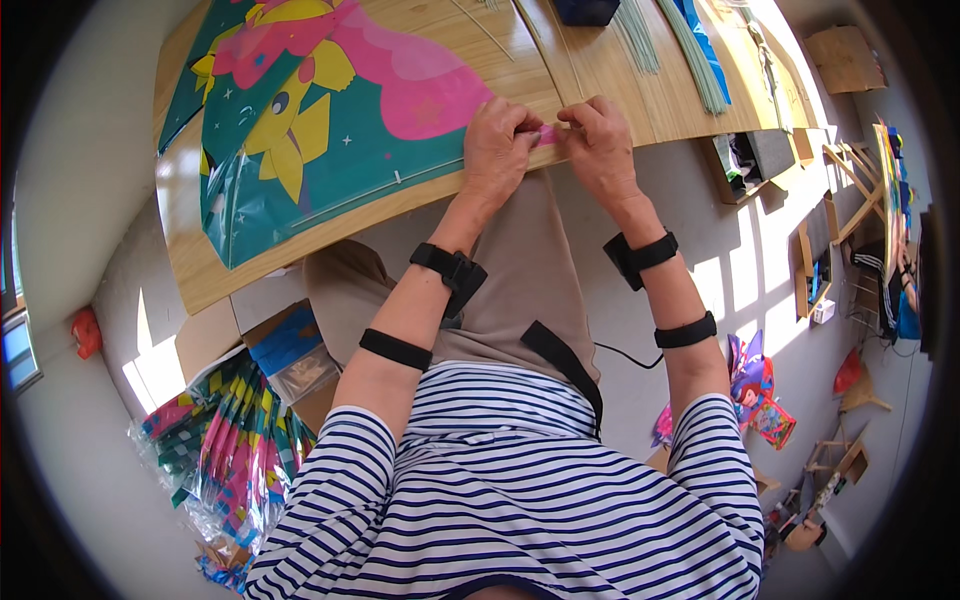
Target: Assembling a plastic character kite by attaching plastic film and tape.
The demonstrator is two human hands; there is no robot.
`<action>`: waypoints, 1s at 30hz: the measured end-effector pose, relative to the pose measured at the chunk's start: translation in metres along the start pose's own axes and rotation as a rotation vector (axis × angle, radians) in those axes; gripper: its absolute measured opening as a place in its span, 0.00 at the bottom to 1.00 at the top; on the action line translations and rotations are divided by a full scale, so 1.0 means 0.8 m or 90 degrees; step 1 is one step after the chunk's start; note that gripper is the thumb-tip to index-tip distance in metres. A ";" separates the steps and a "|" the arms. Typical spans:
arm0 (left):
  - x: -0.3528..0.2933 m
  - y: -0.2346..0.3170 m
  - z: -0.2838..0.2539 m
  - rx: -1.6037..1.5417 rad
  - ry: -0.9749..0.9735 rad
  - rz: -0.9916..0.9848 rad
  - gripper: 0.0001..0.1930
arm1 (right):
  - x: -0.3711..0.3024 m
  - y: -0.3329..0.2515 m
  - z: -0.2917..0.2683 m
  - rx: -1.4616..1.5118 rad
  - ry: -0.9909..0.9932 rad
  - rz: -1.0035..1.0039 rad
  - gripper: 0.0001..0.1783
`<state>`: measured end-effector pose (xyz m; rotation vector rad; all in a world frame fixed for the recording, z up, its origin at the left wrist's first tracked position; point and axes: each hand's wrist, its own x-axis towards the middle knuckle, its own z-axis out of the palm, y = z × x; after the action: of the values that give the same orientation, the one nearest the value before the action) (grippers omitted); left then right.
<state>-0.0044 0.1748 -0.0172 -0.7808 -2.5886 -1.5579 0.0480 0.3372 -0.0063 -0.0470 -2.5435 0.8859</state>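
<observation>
A large printed sheet (pixel 345 150) in teal, pink and yellow, which looks like a kite sail, lies on the wooden table (pixel 420 200). A thin pale rod (pixel 340 206) runs along its near edge, with a small white tab (pixel 397 177) on it. At the table's near edge my left hand (pixel 500 145) is closed in a pinch by the sheet's right corner. Close beside it, my right hand (pixel 598 148) pinches too. A small pink piece (pixel 546 135) shows between both sets of fingertips. The fingers hide its ends, and I cannot tell whether it joins the sheet.
Bundles of thin pale sticks (pixel 692 60) and a dark blue box (pixel 587 10) are at the table's far side. Below left, a pile of folded printed sheets (pixel 235 440) lies by an open carton (pixel 295 350). An open box (pixel 740 165) sits under the table's right side.
</observation>
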 end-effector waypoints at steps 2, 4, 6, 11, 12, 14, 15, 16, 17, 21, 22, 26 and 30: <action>0.000 0.001 0.000 0.000 0.000 0.002 0.06 | 0.000 0.002 0.000 -0.018 0.002 -0.009 0.06; 0.001 0.000 0.000 0.006 0.003 0.010 0.06 | 0.001 0.000 0.000 -0.022 0.002 -0.011 0.07; 0.000 0.001 0.000 0.003 -0.002 0.005 0.06 | 0.001 0.000 0.000 -0.025 0.007 -0.014 0.07; 0.000 0.001 -0.001 -0.003 0.004 0.014 0.07 | -0.011 -0.008 -0.005 -0.060 0.009 -0.053 0.09; 0.001 0.000 -0.001 -0.010 0.005 0.015 0.07 | -0.015 -0.015 -0.007 -0.070 0.010 -0.069 0.09; 0.001 -0.001 0.000 -0.022 0.005 0.018 0.07 | -0.026 -0.033 -0.009 -0.090 0.012 -0.100 0.11; 0.002 -0.002 0.000 -0.029 0.003 0.021 0.07 | -0.031 -0.037 -0.009 -0.093 0.007 -0.099 0.11; 0.003 -0.003 0.000 -0.035 0.001 0.024 0.07 | -0.037 -0.038 -0.007 -0.097 0.002 -0.099 0.12; 0.003 -0.004 0.000 -0.051 0.000 0.017 0.08 | -0.040 -0.039 -0.007 -0.100 -0.002 -0.098 0.13; 0.001 -0.004 -0.004 -0.102 -0.010 -0.026 0.09 | -0.044 -0.039 -0.011 -0.099 -0.005 -0.080 0.13; 0.000 -0.002 -0.006 -0.113 -0.015 -0.041 0.09 | -0.044 -0.037 -0.012 -0.098 -0.004 -0.072 0.13; -0.003 0.003 -0.012 -0.188 -0.012 -0.069 0.08 | -0.037 -0.031 -0.010 -0.042 0.027 -0.019 0.11; -0.007 0.001 -0.014 -0.258 -0.003 -0.101 0.07 | -0.025 -0.025 -0.007 -0.021 0.045 0.015 0.10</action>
<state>-0.0021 0.1636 -0.0125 -0.6045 -2.4177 -2.1688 0.0702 0.3212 0.0014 -0.1172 -2.4964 0.8355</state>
